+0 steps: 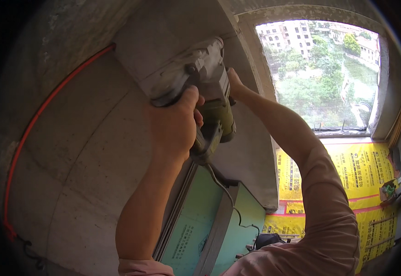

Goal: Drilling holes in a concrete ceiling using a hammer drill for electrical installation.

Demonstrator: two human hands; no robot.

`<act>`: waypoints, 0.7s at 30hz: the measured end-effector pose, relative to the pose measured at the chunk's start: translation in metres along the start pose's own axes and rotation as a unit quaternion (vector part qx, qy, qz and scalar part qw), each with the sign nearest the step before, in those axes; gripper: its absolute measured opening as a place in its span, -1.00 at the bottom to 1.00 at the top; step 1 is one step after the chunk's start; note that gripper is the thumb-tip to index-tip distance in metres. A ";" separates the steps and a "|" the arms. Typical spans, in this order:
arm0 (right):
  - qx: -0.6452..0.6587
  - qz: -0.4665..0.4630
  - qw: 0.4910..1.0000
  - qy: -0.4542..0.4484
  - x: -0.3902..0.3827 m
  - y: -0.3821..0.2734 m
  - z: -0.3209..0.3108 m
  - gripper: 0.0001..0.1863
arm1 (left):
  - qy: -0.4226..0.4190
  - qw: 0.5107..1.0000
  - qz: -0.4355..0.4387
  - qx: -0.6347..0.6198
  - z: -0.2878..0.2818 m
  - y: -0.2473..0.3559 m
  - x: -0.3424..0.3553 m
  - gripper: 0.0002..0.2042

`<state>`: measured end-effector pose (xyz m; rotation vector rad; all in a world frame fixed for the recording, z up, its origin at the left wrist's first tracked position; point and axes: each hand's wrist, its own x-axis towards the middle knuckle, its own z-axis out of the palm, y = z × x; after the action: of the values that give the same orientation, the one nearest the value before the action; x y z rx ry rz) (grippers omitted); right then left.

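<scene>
A dusty power tool [214, 112], grey at the head with an olive-green body, is held up against the grey concrete wall [136, 37]. My left hand [175, 122] is closed round its handle at the lower left. My right hand [235, 86] grips the far right side of the tool, its fingers partly hidden behind the housing. A dark cable [221, 184] hangs from the rear of the tool and runs down past green boards.
A red tube [48, 98] runs along the wall at left. Green boards [177, 234] lean below. A large window [320, 73] is at upper right, with yellow printed sheeting [336, 170] beneath it. Long thin strips [398, 119] lean at far right, and a dark bag [267, 241] lies low.
</scene>
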<state>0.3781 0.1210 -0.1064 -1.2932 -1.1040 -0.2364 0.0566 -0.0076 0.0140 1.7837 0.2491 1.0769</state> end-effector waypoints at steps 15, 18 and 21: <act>0.044 0.047 0.998 -0.006 -0.019 -0.061 -0.003 -0.58 | -0.003 1.000 0.009 0.018 -0.008 0.004 0.002 -0.87; 0.052 0.038 0.998 -0.020 -0.007 -0.033 -0.004 -0.57 | -0.023 0.999 0.013 0.038 0.000 0.002 0.001 -0.91; 0.060 0.055 0.997 0.009 -0.011 -0.032 0.000 -0.56 | -0.027 0.998 0.032 0.043 -0.001 -0.004 0.001 -0.92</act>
<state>0.3504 0.1059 -0.0942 -1.2379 -1.0135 -0.0975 0.0572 -0.0047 0.0116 1.9078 0.2086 1.0753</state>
